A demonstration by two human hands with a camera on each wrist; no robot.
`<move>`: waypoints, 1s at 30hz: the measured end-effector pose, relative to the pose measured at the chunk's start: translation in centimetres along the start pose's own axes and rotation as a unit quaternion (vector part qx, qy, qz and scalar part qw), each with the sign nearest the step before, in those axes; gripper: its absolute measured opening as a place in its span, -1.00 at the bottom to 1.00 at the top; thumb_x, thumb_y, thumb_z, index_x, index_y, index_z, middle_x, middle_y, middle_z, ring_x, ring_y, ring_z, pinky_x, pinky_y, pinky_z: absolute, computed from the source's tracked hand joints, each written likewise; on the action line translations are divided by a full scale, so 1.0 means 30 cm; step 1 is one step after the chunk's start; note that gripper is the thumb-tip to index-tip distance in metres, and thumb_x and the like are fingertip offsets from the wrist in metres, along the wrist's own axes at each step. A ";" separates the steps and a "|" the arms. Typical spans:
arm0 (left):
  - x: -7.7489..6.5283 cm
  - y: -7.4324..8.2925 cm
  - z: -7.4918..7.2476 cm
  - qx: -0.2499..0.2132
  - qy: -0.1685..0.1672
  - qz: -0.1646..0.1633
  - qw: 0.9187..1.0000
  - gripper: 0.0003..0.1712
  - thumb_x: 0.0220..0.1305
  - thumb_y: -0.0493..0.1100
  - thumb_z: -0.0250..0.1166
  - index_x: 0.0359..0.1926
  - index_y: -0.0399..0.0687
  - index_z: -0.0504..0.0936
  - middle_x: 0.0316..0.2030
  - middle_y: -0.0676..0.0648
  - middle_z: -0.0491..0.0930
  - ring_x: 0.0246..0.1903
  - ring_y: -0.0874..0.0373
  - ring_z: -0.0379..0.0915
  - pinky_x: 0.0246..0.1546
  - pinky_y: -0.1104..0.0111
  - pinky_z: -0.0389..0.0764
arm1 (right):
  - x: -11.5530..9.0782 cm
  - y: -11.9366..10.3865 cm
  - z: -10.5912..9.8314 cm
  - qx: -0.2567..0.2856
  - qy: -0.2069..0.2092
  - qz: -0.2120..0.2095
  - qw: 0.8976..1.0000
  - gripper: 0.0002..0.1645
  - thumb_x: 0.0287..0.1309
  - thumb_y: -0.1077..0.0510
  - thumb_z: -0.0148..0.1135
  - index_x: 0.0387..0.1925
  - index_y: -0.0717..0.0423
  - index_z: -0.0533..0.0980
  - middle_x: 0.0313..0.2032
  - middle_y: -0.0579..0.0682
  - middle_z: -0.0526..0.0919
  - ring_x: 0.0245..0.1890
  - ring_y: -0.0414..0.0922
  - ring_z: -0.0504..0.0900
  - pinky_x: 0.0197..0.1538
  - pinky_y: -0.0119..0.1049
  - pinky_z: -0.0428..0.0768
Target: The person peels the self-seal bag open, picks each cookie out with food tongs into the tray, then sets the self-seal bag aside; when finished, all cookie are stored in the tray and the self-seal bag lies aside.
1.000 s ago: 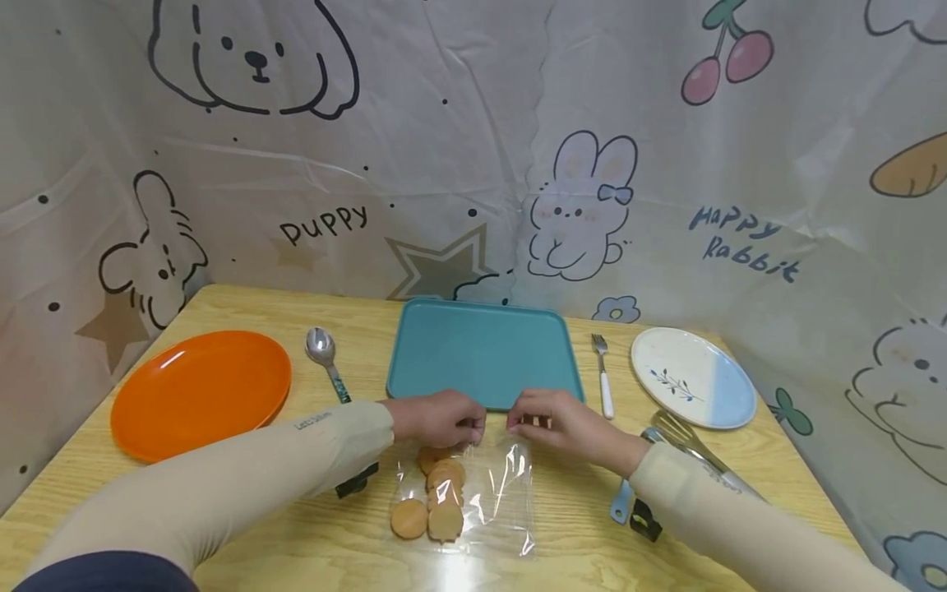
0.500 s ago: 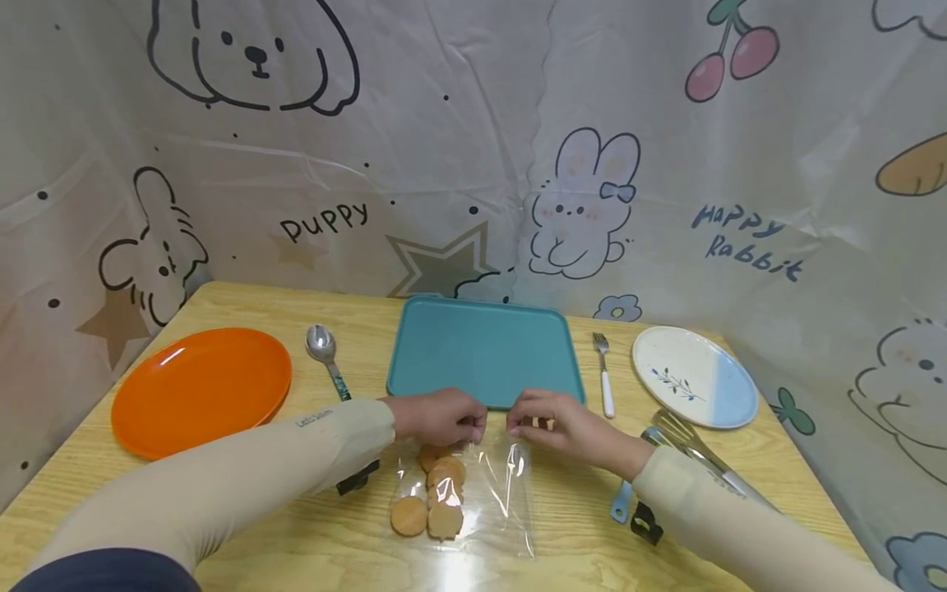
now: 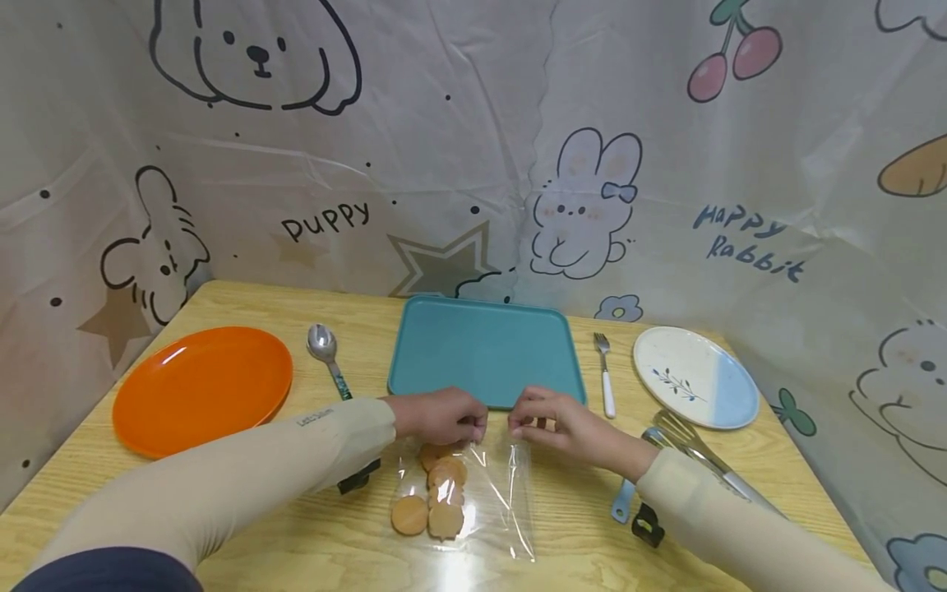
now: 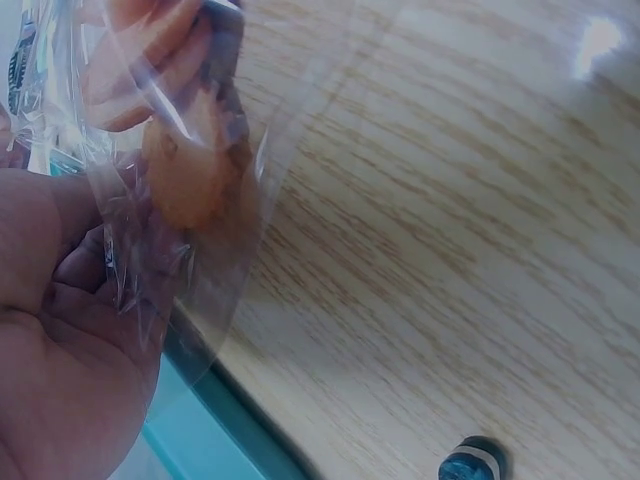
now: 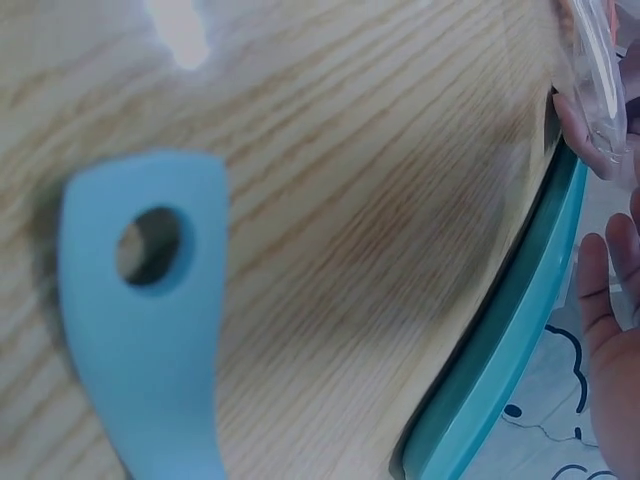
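Between the two hands hangs a clear plastic bag, its lower part spread over the wooden table. Inside it, several round tan cookies overlap in a column, and one cookie lies apart at the lower left. My left hand pinches the bag's top edge on the left; in the left wrist view the film runs across the fingers, with cookies behind it. At the top right corner, my right hand pinches the edge between thumb and fingers. That hand shows only partly in the right wrist view.
A teal tray lies just beyond the hands. An orange plate and a spoon are on the left. On the right are a fork, a white-and-blue plate, metal utensils and a blue handle.
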State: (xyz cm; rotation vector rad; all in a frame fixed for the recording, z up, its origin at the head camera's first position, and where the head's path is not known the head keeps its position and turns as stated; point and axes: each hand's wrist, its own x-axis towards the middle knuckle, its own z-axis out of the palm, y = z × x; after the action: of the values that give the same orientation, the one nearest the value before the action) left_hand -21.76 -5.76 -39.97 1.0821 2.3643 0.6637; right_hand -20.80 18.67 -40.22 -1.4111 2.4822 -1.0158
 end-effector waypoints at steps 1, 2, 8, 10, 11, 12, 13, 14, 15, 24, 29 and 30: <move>0.000 0.000 0.000 0.001 0.001 0.002 1.000 -0.83 0.40 -0.24 0.14 -0.35 -0.14 0.59 -0.54 -0.01 0.58 -0.53 0.35 0.34 -0.33 0.50 0.41 | -0.002 -0.001 -0.001 -0.003 0.000 0.001 1.000 -0.87 0.31 0.12 0.18 -0.25 0.03 0.63 -0.26 -0.18 0.57 -0.28 -0.34 0.47 -0.28 -0.44 0.55; 0.001 0.000 0.001 0.003 0.002 0.003 1.000 -0.83 0.40 -0.23 0.14 -0.35 -0.14 0.59 -0.54 -0.01 0.58 -0.52 0.35 0.34 -0.33 0.50 0.41 | -0.003 -0.001 -0.001 -0.006 -0.001 0.002 1.000 -0.87 0.31 0.12 0.18 -0.26 0.03 0.63 -0.26 -0.18 0.56 -0.27 -0.33 0.46 -0.27 -0.44 0.55; 0.007 0.004 0.002 0.016 0.007 0.007 1.000 -0.84 0.38 -0.24 0.15 -0.36 -0.13 0.60 -0.51 -0.02 0.60 -0.50 0.37 0.35 -0.30 0.51 0.42 | -0.011 0.001 0.002 -0.032 0.005 -0.007 0.999 -0.92 0.28 0.13 0.21 -0.29 0.00 0.62 -0.31 -0.21 0.55 -0.24 -0.30 0.42 -0.22 -0.37 0.51; 0.008 0.006 0.002 0.016 0.007 0.010 1.000 -0.84 0.38 -0.25 0.15 -0.36 -0.13 0.60 -0.51 -0.03 0.61 -0.50 0.36 0.35 -0.30 0.51 0.43 | -0.014 -0.001 0.001 -0.039 0.006 -0.009 0.999 -0.93 0.27 0.13 0.22 -0.30 -0.03 0.61 -0.33 -0.23 0.54 -0.23 -0.32 0.39 -0.20 -0.33 0.48; 0.009 0.008 0.001 0.017 0.007 0.010 1.000 -0.84 0.39 -0.24 0.15 -0.36 -0.13 0.60 -0.51 -0.03 0.61 -0.50 0.36 0.34 -0.30 0.51 0.42 | -0.015 -0.002 -0.001 -0.042 0.007 -0.012 0.999 -0.94 0.27 0.13 0.22 -0.31 -0.04 0.61 -0.33 -0.25 0.53 -0.23 -0.33 0.38 -0.18 -0.33 0.47; 0.010 0.008 0.000 0.018 0.006 0.012 1.000 -0.84 0.38 -0.25 0.15 -0.36 -0.13 0.60 -0.51 -0.03 0.61 -0.50 0.37 0.34 -0.30 0.51 0.42 | -0.016 -0.004 -0.003 -0.045 0.006 -0.011 0.999 -0.94 0.27 0.12 0.22 -0.31 -0.06 0.60 -0.33 -0.26 0.53 -0.22 -0.34 0.38 -0.16 -0.32 0.46; 0.010 0.009 -0.001 0.018 0.005 0.015 1.000 -0.84 0.39 -0.25 0.15 -0.36 -0.14 0.59 -0.51 -0.04 0.61 -0.50 0.37 0.34 -0.31 0.52 0.42 | -0.018 -0.007 -0.006 -0.045 0.006 -0.011 0.999 -0.94 0.27 0.12 0.22 -0.31 -0.07 0.60 -0.33 -0.27 0.53 -0.22 -0.34 0.37 -0.15 -0.32 0.45; 0.010 0.009 -0.002 0.016 0.004 0.015 1.000 -0.84 0.39 -0.25 0.15 -0.36 -0.15 0.59 -0.51 -0.04 0.61 -0.50 0.36 0.33 -0.32 0.52 0.41 | -0.020 -0.011 -0.010 -0.043 0.005 -0.007 0.999 -0.94 0.27 0.11 0.22 -0.31 -0.07 0.60 -0.32 -0.28 0.53 -0.21 -0.34 0.36 -0.14 -0.31 0.44; 0.010 0.008 -0.003 0.014 0.003 0.014 1.000 -0.84 0.39 -0.25 0.15 -0.36 -0.15 0.59 -0.51 -0.05 0.61 -0.51 0.36 0.33 -0.33 0.52 0.40 | -0.022 -0.013 -0.014 -0.042 0.005 -0.004 0.999 -0.94 0.28 0.10 0.21 -0.31 -0.08 0.59 -0.32 -0.29 0.53 -0.21 -0.32 0.36 -0.13 -0.31 0.43; -0.002 0.002 0.002 0.003 0.005 0.000 1.000 -0.83 0.39 -0.25 0.15 -0.38 -0.14 0.57 -0.52 -0.02 0.62 -0.53 0.37 0.34 -0.34 0.52 0.41 | -0.063 0.004 -0.049 -0.015 0.005 0.037 0.999 -0.96 0.32 0.12 0.16 -0.28 -0.06 0.53 -0.34 -0.22 0.47 -0.26 -0.33 0.38 -0.18 -0.39 0.47; -0.005 0.009 0.000 -0.007 0.005 -0.011 1.000 -0.83 0.40 -0.25 0.14 -0.37 -0.17 0.58 -0.51 -0.04 0.62 -0.52 0.34 0.33 -0.36 0.52 0.40 | -0.079 0.006 -0.053 0.021 0.013 0.084 0.996 -0.98 0.34 0.12 0.15 -0.24 -0.10 0.50 -0.29 -0.17 0.53 -0.25 -0.31 0.49 -0.17 -0.39 0.54; -0.006 0.010 -0.001 -0.014 0.004 -0.016 1.000 -0.82 0.40 -0.24 0.14 -0.37 -0.18 0.57 -0.51 -0.05 0.62 -0.52 0.33 0.33 -0.38 0.52 0.40 | -0.078 0.002 -0.054 0.025 0.017 0.097 0.995 -0.99 0.34 0.10 0.15 -0.24 -0.10 0.50 -0.28 -0.16 0.55 -0.24 -0.30 0.51 -0.16 -0.38 0.55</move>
State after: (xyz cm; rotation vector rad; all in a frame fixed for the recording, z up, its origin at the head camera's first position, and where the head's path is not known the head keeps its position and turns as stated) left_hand -21.50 -5.74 -39.72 1.0283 2.3679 0.6895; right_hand -20.19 21.35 -39.51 -1.1213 2.5366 -1.0616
